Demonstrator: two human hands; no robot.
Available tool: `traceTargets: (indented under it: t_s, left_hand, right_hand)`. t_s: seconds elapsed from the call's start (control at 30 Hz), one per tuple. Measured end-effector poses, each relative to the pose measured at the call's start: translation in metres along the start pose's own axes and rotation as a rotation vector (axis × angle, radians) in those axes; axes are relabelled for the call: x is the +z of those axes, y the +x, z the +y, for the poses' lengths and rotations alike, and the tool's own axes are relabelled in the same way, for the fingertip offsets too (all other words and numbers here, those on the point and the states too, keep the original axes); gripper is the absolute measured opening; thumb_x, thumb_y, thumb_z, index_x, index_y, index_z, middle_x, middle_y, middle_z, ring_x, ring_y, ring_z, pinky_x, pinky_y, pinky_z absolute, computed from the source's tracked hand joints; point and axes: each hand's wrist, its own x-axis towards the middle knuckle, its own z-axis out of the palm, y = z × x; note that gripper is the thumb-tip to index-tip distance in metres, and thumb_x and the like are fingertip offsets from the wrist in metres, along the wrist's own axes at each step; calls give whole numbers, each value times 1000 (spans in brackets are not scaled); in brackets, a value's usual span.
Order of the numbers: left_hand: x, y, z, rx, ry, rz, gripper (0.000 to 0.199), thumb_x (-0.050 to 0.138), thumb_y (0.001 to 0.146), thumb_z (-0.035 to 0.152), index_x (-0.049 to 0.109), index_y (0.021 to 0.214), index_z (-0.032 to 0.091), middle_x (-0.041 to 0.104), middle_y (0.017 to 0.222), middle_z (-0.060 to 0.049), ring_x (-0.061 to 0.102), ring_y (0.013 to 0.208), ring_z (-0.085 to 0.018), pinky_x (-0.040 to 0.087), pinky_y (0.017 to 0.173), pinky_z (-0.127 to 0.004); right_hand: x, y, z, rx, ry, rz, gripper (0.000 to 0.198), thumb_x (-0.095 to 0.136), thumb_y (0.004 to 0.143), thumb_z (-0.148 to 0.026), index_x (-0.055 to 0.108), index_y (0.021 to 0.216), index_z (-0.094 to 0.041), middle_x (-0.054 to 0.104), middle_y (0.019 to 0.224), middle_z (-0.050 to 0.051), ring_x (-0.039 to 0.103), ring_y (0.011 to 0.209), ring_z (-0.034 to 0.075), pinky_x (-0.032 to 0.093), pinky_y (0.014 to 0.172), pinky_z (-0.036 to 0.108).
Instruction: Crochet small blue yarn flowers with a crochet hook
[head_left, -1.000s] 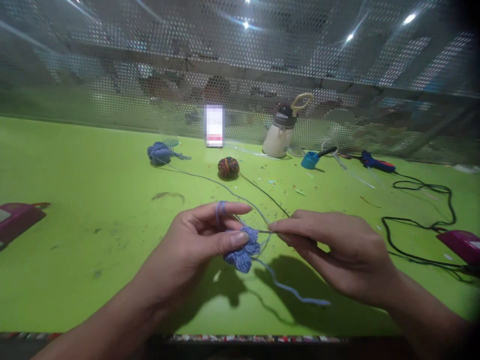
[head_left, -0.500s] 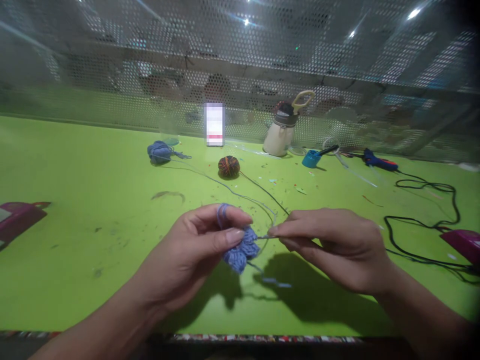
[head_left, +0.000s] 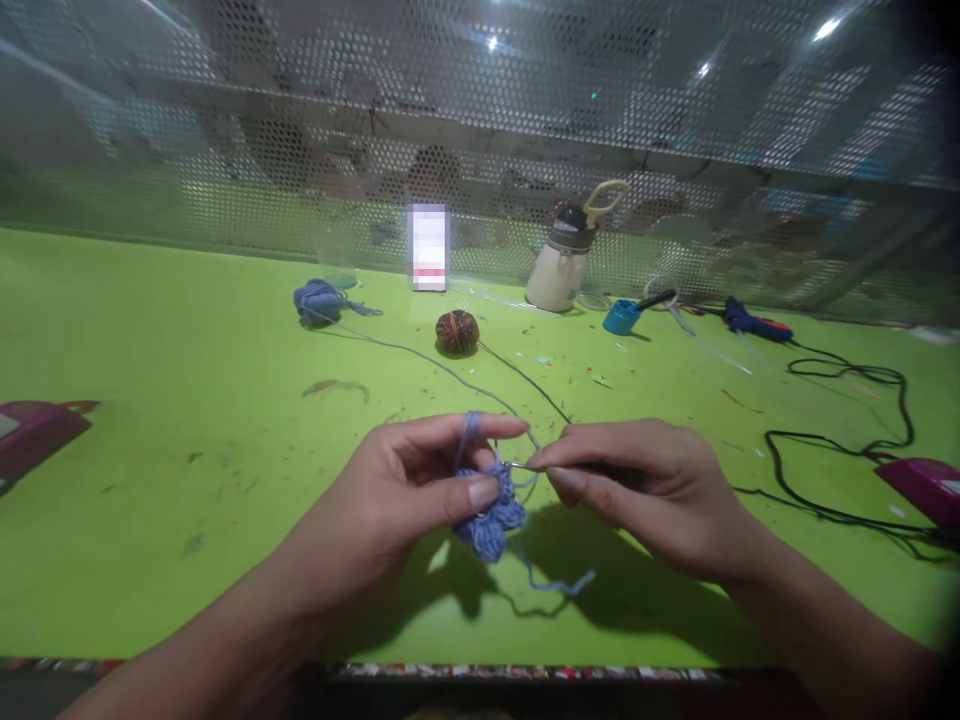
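Note:
Between thumb and fingers, my left hand point(head_left: 405, 490) pinches a blue crocheted flower point(head_left: 491, 530), with blue yarn looped around its outstretched index finger. My right hand point(head_left: 645, 490) grips a thin metal crochet hook point(head_left: 517, 465), whose tip meets the flower's upper edge; the rest of the hook is hidden by my fingers. A loose yarn tail point(head_left: 559, 585) dangles from the flower on the right. The working strand runs back across the table to a blue yarn ball point(head_left: 319, 302). Behind my hands lies a dark multicoloured yarn ball point(head_left: 457, 332).
On the green table point(head_left: 187, 350) stand a lit phone point(head_left: 429, 248), a cream bottle point(head_left: 559, 270) and a small blue pot point(head_left: 621, 317). A blue glue gun point(head_left: 757, 322) with a black cord lies at right. Magenta objects point(head_left: 919, 488) sit at both sides. A perforated metal screen point(head_left: 300, 150) rises behind.
My left index finger has straightened and lifted, drawing the yarn up from the flower. The flower has turned and shifted slightly down and right. The hook has moved slightly left with my right hand.

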Motion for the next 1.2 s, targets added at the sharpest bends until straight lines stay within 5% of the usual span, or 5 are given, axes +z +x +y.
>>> traceTargets:
  t_s: [0.3, 0.43, 0.67, 0.93, 1.2]
  left_hand:
    - [4, -3, 2, 135, 304, 60, 67, 74, 79, 14, 50, 141, 27, 57, 76, 4, 52, 62, -7, 46, 57, -15]
    - [5, -4, 0, 227, 470, 54, 68, 65, 85, 14, 40, 147, 25, 57, 78, 3, 54, 66, -10, 48, 62, -18]
    - [2, -6, -12, 676, 1019, 101, 56, 56, 88, 9, 48, 143, 21, 67, 85, -3, 56, 72, -14, 47, 72, -24]
    - [2, -5, -12, 609, 883, 152, 70, 59, 87, 9, 35, 150, 26, 65, 82, -1, 58, 73, -16, 47, 73, -26]
    - [4, 0, -2, 278, 539, 55, 82, 61, 86, 14, 17, 155, 24, 57, 79, 2, 55, 69, -14, 46, 64, -24]
  right_hand:
    - [9, -6, -9, 393, 262, -87, 15, 61, 91, -24, 73, 89, -15, 58, 61, -2, 47, 50, 8, 35, 43, 19]
    - [16, -9, -5, 565, 500, -88, 21, 65, 89, -34, 72, 92, -15, 55, 61, -2, 42, 47, 6, 30, 40, 18]
    - [24, -8, 2, 655, 726, -43, 21, 70, 87, -34, 71, 93, -14, 57, 61, -3, 42, 43, 4, 25, 39, 17]
    - [48, -8, -9, 649, 883, 162, 16, 71, 86, -30, 71, 89, -15, 58, 59, -4, 37, 39, 2, 25, 40, 18]
    - [49, -13, -16, 612, 651, 195, 21, 69, 86, -36, 69, 88, -16, 58, 62, -3, 43, 42, 5, 32, 41, 18]
